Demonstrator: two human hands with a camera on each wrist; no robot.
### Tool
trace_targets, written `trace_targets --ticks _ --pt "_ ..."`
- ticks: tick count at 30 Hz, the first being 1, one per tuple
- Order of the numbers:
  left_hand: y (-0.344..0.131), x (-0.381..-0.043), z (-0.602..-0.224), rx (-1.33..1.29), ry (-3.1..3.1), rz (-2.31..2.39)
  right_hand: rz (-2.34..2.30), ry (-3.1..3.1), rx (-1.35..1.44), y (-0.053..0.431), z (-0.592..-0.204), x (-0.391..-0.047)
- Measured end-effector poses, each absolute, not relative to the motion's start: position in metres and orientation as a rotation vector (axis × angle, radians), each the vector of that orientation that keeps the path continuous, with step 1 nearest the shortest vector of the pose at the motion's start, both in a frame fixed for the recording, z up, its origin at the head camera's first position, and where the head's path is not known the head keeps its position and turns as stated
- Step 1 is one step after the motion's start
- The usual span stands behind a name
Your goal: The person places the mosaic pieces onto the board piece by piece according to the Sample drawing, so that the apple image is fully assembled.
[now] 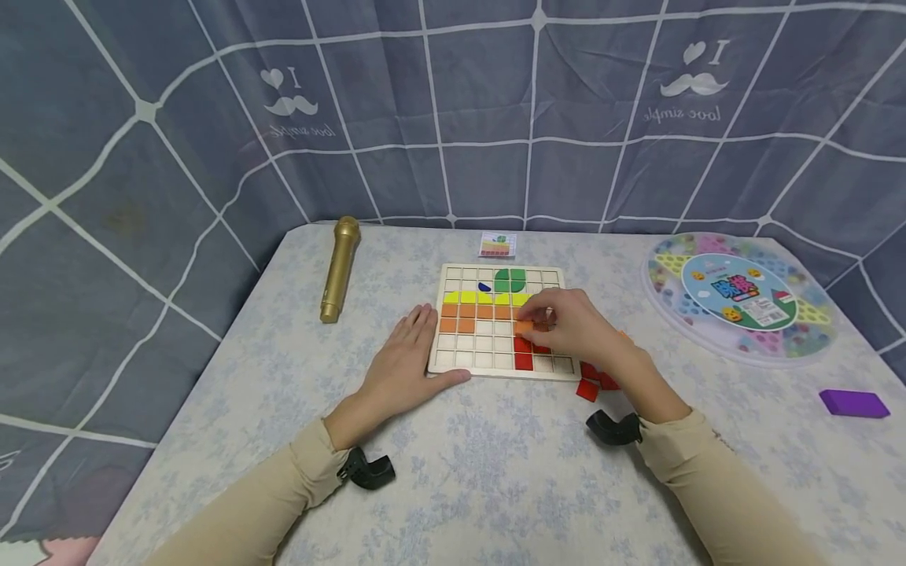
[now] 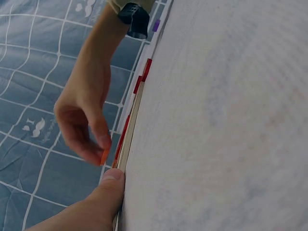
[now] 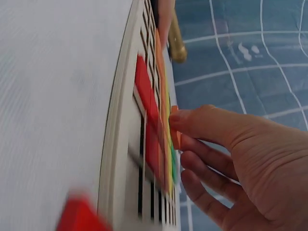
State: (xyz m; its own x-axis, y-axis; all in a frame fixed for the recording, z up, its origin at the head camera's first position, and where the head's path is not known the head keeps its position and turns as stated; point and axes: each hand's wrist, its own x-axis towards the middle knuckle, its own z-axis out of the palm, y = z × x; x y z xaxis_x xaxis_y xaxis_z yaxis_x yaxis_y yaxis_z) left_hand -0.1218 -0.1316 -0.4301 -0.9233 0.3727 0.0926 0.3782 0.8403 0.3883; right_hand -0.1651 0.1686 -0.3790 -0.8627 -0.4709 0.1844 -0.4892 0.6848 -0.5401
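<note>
A wooden grid board (image 1: pixel 493 360) lies on the table, with green, yellow, orange and red pieces set in its cells. My right hand (image 1: pixel 576 322) pinches an orange square tile (image 3: pixel 175 127) between thumb and fingers, just above the board's right half. Beneath that hand, red tiles (image 1: pixel 523 360) sit in the grid, partly hidden. My left hand (image 1: pixel 406 354) rests with straight fingers along the board's left edge, its thumb against the front edge. In the left wrist view the orange tile (image 2: pixel 104 156) is seen edge-on, apart from the board.
Loose red tiles (image 1: pixel 587 390) lie off the board's front right corner. A small pattern card (image 1: pixel 498 244) lies behind the board. A gold microphone (image 1: pixel 340 267) is at the left, a round clear case (image 1: pixel 739 299) of colored pieces at the right, and a purple block (image 1: pixel 853 403) near the right edge.
</note>
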Motion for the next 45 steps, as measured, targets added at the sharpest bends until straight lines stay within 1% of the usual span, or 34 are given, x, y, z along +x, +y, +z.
trace_targets --ticks 9,16,35,45 --pt "-0.133 -0.123 -0.431 -0.62 -2.994 -0.629 0.984 -2.794 0.908 0.127 -0.383 -0.176" --pt "-0.132 -0.123 -0.43 -0.618 -3.0 -0.628 0.994 -2.806 0.938 0.115 -0.387 -0.179" --pt "-0.133 -0.121 -0.428 -0.607 -3.003 -0.639 1.04 -2.789 0.861 0.126 -0.395 -0.17" --pt "-0.132 -0.122 -0.428 -0.615 -2.995 -0.634 1.096 -2.745 0.762 0.167 -0.394 -0.161"
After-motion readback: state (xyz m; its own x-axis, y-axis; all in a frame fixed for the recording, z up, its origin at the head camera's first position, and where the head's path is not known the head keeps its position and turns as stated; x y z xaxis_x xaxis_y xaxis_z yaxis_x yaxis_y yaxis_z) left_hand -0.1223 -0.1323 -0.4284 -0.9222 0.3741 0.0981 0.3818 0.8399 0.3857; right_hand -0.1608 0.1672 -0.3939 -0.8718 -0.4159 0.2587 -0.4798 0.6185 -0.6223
